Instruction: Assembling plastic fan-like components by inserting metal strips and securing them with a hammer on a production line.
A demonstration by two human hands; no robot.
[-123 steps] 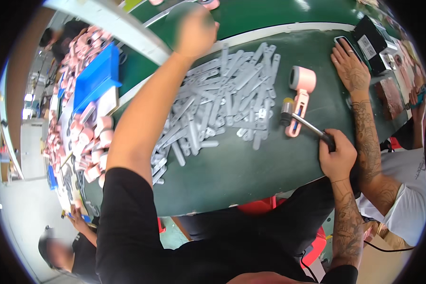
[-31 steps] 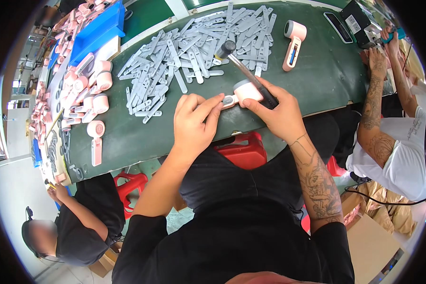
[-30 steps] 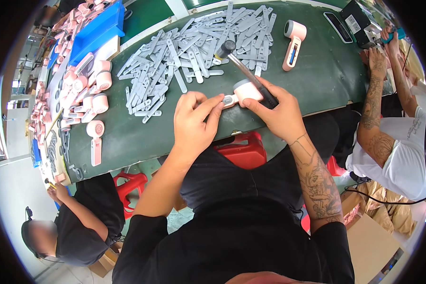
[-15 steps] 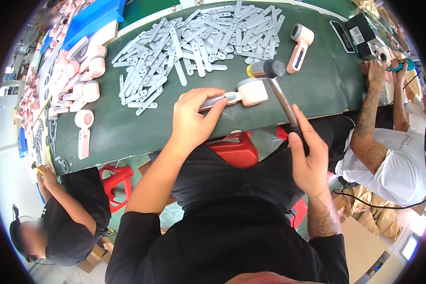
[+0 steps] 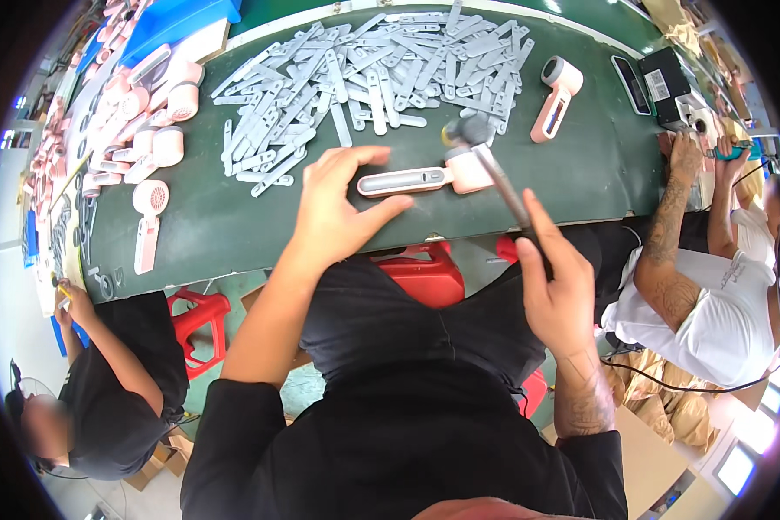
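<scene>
A pink handheld device [image 5: 470, 172] with a round head and a grey strip [image 5: 407, 179] set into its handle lies crosswise on the green table. My left hand [image 5: 329, 208] is open at the handle's left end, thumb and fingers spread apart around it without gripping. In my closed right hand [image 5: 562, 290] is a hammer [image 5: 511, 195], held by its dark lower handle. Its slightly blurred, dark head with a yellow end hangs over the device's round head; whether they touch I cannot tell.
Beyond my hands spreads a large pile of loose grey strips [image 5: 377, 78]. Another pink device [image 5: 555, 104] lies to the right, near a black box [image 5: 667, 82]. Several pink devices [image 5: 165, 143] crowd the left, by a blue bin [image 5: 169, 30]. People work on both sides.
My left hand has let go of the device's handle and opened, moving slightly left. The hammer's head has shifted a little to the left over the device.
</scene>
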